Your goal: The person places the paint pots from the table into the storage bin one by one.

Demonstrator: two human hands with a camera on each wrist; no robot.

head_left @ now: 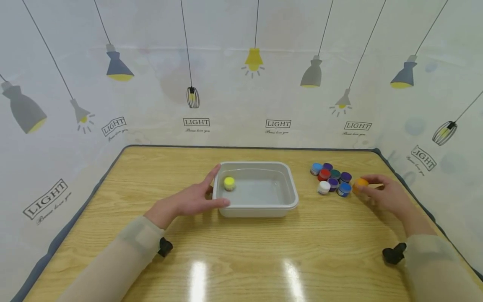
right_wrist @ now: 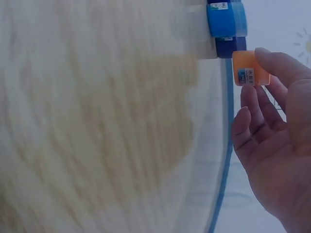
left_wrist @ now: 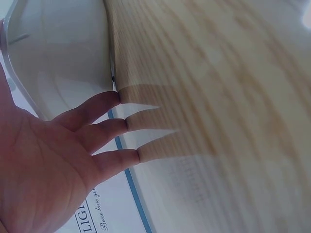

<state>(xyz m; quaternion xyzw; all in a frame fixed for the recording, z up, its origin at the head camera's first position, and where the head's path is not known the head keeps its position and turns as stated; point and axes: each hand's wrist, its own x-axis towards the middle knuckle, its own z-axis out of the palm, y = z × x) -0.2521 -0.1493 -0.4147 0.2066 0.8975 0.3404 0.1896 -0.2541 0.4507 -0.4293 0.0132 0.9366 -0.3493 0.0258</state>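
My left hand [head_left: 191, 199] rests at the left end of a pale grey plastic tub [head_left: 256, 212], thumb over the near rim and index finger along the left rim. In the left wrist view its other fingers [left_wrist: 104, 127] reach out straight beside the tub's wall. A small yellow-lidded jar [head_left: 229, 183] stands inside the tub at the left. At the right, my right hand [head_left: 388, 196] pinches an orange paint jar [head_left: 361, 184] between thumb and fingers. The right wrist view shows a label on the orange jar's side, with the lower fingers loosely curled below it.
Just left of the orange jar stands a close group of several paint jars, including a white one [head_left: 323, 187], a red one [head_left: 324, 174] and a blue one [head_left: 344, 189]. The wooden table [head_left: 241, 256] ends at a lamp-printed backdrop [head_left: 234, 138].
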